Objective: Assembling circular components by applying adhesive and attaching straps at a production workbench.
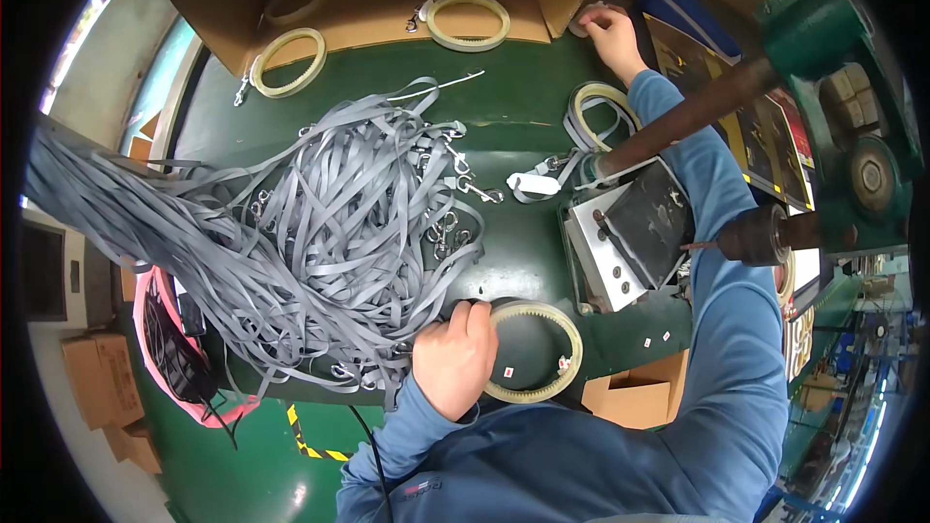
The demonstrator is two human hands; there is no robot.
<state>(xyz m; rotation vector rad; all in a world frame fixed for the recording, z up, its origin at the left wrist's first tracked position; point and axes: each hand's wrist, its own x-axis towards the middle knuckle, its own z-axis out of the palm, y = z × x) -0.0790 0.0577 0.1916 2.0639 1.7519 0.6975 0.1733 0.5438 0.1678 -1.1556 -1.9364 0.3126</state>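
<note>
My left hand is closed at the left side of a cream ring with a toothed inner edge, near the front edge of the table. Its fingertips are partly hidden, and they seem to grip the ring's rim. Small white tags with red marks lie inside the ring. At the far right my right hand is stretched out, thumb and fingers pinched together by a small pale round item. What the pinch holds is too small to make out. Left of my left hand spreads a big heap of grey straps with metal snap hooks.
A green machine with a shaft stands at the right, above a metal block. A strapped ring and a white-tagged strap lie near it. More rings lie by a cardboard box at the back.
</note>
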